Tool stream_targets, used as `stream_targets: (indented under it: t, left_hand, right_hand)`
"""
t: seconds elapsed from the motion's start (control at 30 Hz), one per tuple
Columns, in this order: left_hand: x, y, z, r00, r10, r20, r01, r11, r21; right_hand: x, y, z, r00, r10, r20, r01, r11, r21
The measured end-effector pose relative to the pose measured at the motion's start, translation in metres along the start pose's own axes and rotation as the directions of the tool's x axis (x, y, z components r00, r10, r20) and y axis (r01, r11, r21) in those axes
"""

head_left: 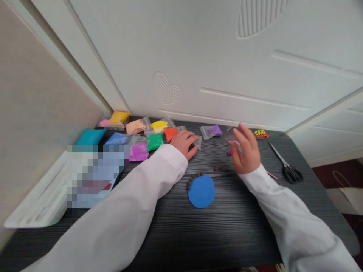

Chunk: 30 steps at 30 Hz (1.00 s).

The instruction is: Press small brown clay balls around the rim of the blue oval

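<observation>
My left hand (185,144) reaches over the row of clay bags, its fingers curled around a small clear plastic bag (199,142) with something dark in it. My right hand (246,151) is raised above the table's right half, fingers apart, holding nothing. Between and below the hands lies a flat blue clay disc (202,191). Several small dark brown clay balls (195,176) line its upper left edge. A short dark brown clay piece (218,166) lies just above the disc, and a bit of purple clay (229,153) sits beside my right hand.
Bags of green (155,142), orange (170,133) and magenta clay (138,151) crowd the left back, among others. A purple clay bag (215,130) lies by the wall. Scissors (289,170) and yellow-red small pieces (261,133) are right. A white tray (36,196) stands left.
</observation>
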<state>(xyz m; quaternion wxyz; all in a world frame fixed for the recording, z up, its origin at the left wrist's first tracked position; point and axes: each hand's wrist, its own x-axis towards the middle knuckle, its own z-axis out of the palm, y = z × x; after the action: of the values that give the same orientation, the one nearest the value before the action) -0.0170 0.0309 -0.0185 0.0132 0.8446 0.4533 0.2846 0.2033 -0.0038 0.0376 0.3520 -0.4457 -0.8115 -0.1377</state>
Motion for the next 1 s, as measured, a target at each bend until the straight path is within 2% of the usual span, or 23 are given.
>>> stream_targets:
  t: [0.1, 0.17, 0.2, 0.23, 0.27, 0.33, 0.4, 0.47, 0.57, 0.63, 0.77, 1.0]
  left_hand:
    - [0.0, 0.0, 0.0, 1.0, -0.002, 0.004, 0.002, 1.0, 0.007]
    - [0.0, 0.001, 0.0, 1.0, -0.004, 0.004, 0.004, 1.0, 0.006]
    - [0.0, 0.001, 0.0, 1.0, -0.005, 0.002, 0.005, 1.0, 0.004]
    - [0.0, 0.001, 0.0, 1.0, -0.005, 0.0, 0.005, 1.0, 0.003]
    - [0.0, 0.0, 0.0, 1.0, -0.005, -0.002, 0.005, 1.0, 0.001]
    - [0.0, 0.0, 0.001, 1.0, -0.002, -0.008, 0.002, 1.0, -0.001]
    - [0.0, 0.0, 0.002, 1.0, -0.002, -0.015, 0.002, 1.0, -0.001]
    - [0.0, 0.0, 0.002, 1.0, -0.006, -0.02, 0.006, 1.0, -0.003]
    - [0.0, 0.001, 0.001, 1.0, -0.012, -0.02, 0.012, 1.0, -0.007]
    - [0.0, 0.002, 0.0, 1.0, -0.018, -0.018, 0.017, 1.0, -0.008]
    - [0.001, 0.003, -0.001, 1.0, -0.019, -0.008, 0.019, 1.0, -0.013]
    - [0.001, 0.002, 0.0, 1.0, -0.019, -0.005, 0.019, 1.0, -0.023]
  right_hand:
    - [0.053, 0.019, -0.025, 0.971, 0.074, -0.225, -0.065, 0.997, 0.049]
    - [0.085, 0.029, -0.048, 0.943, 0.14, -0.301, -0.108, 0.987, 0.119]
    - [0.097, 0.032, -0.059, 0.957, 0.149, -0.25, -0.112, 0.981, 0.156]
    - [0.104, 0.031, -0.068, 0.987, 0.11, -0.12, -0.087, 0.98, 0.18]
    - [0.106, 0.027, -0.074, 0.998, 0.062, -0.015, -0.058, 0.981, 0.187]
    - [0.092, 0.01, -0.075, 0.988, -0.043, 0.145, 0.019, 0.986, 0.164]
    - [0.057, -0.012, -0.061, 0.956, -0.143, 0.255, 0.117, 0.986, 0.116]
    - [0.013, -0.031, -0.041, 0.874, -0.228, 0.428, 0.214, 0.973, 0.082]
    - [-0.042, -0.043, -0.021, 0.703, -0.248, 0.666, 0.277, 0.959, 0.065]
    - [-0.06, -0.043, -0.02, 0.661, -0.226, 0.715, 0.257, 0.964, 0.067]
    - [-0.067, -0.036, -0.03, 0.634, -0.232, 0.738, 0.248, 0.965, 0.089]
    - [-0.06, -0.03, -0.007, 0.69, -0.168, 0.704, 0.247, 0.969, -0.011]
